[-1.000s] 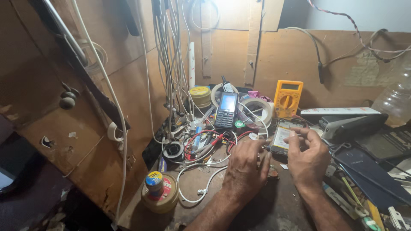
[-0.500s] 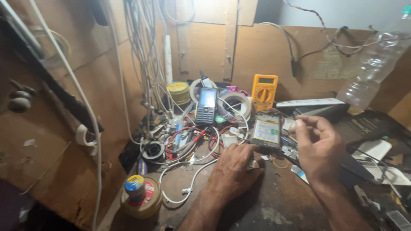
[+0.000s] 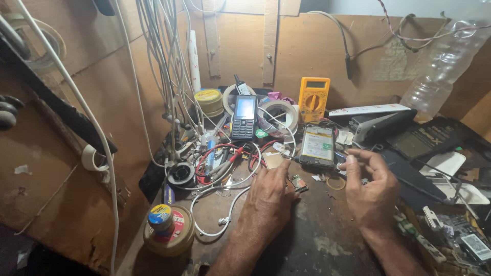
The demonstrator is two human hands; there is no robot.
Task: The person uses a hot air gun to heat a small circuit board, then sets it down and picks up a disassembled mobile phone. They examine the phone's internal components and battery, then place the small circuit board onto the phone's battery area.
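Left hand (image 3: 270,191) lies flat on the dark surface (image 3: 317,240), fingers spread, a small circuit board (image 3: 296,182) just beside its fingertips. Right hand (image 3: 369,185) hovers with fingers curled, close to the opened phone (image 3: 317,146) showing its battery. Behind, a keypad phone (image 3: 244,117) leans upright among tangled wires, yellow multimeter (image 3: 313,99) against the wall

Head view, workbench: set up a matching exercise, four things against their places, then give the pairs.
Things:
1. multimeter
2. keypad phone
3. plastic bottle
4. solder tin

Places:
A. bottom left, near the bench edge
B. top right, tilted against the wall
C. propped upright among the wires
D. against the back wall, behind the opened phone

Pairs: 1-D, 2-C, 3-B, 4-A
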